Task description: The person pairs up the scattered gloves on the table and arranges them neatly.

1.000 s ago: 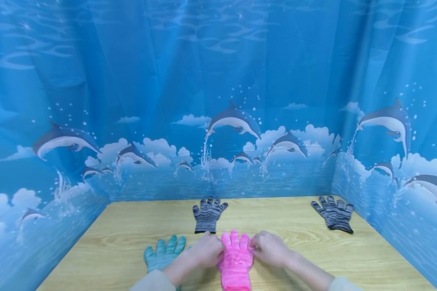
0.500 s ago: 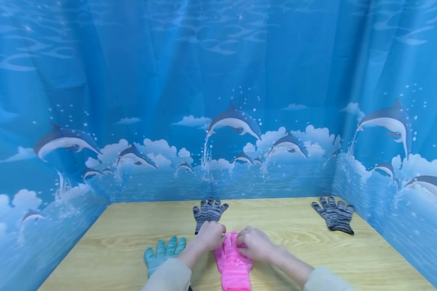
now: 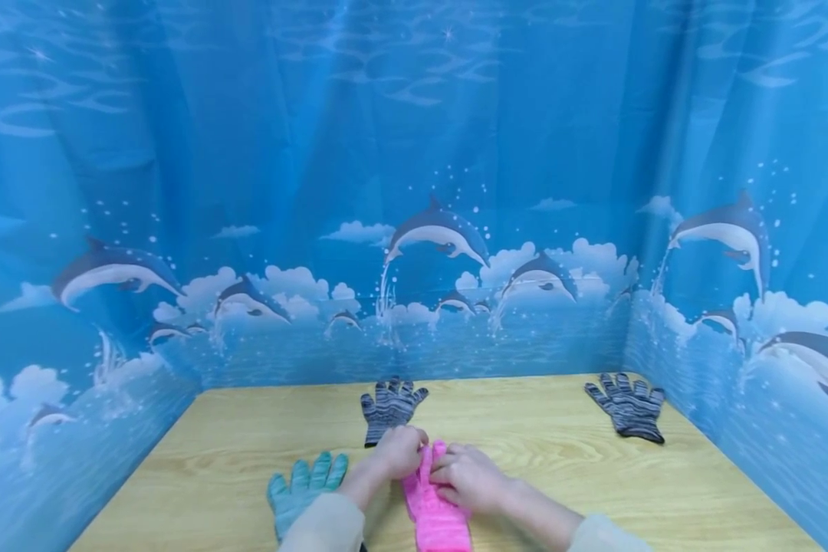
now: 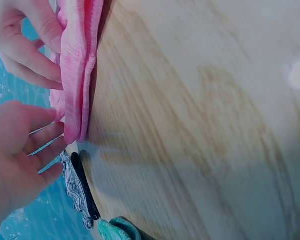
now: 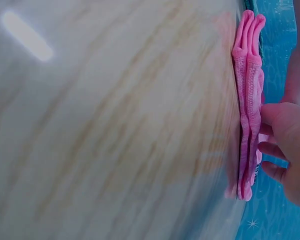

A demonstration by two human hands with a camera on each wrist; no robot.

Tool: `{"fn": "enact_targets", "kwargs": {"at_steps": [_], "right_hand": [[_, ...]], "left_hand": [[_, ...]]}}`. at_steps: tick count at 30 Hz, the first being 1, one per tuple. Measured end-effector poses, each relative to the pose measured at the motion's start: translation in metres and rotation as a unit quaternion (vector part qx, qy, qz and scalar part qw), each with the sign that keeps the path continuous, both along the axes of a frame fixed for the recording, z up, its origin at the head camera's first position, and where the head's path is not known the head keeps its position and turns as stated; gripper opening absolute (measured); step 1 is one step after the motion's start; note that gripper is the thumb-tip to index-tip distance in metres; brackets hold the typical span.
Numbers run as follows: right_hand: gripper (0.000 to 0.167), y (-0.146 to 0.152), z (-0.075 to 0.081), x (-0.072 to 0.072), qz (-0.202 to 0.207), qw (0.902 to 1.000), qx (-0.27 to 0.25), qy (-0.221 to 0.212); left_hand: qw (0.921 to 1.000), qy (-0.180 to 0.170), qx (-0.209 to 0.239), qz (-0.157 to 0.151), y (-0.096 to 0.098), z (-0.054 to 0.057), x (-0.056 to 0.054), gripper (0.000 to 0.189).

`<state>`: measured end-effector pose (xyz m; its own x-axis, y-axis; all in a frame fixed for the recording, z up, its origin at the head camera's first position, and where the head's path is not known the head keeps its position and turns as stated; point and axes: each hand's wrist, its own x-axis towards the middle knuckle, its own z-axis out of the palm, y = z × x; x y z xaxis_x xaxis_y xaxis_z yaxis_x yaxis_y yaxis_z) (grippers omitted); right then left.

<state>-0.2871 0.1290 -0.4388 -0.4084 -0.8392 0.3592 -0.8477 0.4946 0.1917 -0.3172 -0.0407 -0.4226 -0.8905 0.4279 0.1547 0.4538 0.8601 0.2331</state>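
Note:
In the middle of the table's near part lies a pink knit glove (image 3: 441, 521), its cuff toward me. From the side, the wrist views show it as stacked layers. My left hand (image 3: 396, 451) pinches the tip of one glove finger on its left side; in the left wrist view that hand (image 4: 20, 150) has thumb and forefinger at the pink fabric. My right hand (image 3: 472, 477) holds the glove's right side near the finger bases, its fingers bent over the knit. A teal glove (image 3: 300, 491) lies left of my left forearm, partly covered by the sleeve.
A grey-black striped glove (image 3: 389, 406) lies flat just beyond my left hand. Another striped glove (image 3: 631, 406) sits at the far right corner of the wooden table (image 3: 248, 429). A blue dolphin-print curtain (image 3: 317, 192) encloses the back and sides.
Both hands have moved from the glove's sides up to its fingers, and my right hand has come inward over it. The pink fingers are now bunched closer together. Other gloves stay put.

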Motion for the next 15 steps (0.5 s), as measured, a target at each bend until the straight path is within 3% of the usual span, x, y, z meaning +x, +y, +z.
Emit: {"fn": "enact_targets", "kwargs": {"at_steps": [6, 11, 15], "right_hand": [[0.020, -0.0020, 0.0006, 0.0029, -0.007, 0.9999, 0.007, -0.005], [0.021, -0.0019, 0.0004, 0.0035, -0.020, 0.9996, 0.004, -0.019], [0.022, -0.0013, 0.0006, 0.0028, -0.021, 0.9997, 0.004, -0.015]], "left_hand": [[0.9981, -0.019, 0.057, 0.012, 0.0005, 0.0008, -0.0001, 0.018], [0.9976, -0.024, 0.047, 0.044, 0.0010, 0.0020, -0.0005, 0.014], [0.9988, -0.013, 0.015, 0.045, 0.0010, 0.0005, -0.0011, 0.011]]}}
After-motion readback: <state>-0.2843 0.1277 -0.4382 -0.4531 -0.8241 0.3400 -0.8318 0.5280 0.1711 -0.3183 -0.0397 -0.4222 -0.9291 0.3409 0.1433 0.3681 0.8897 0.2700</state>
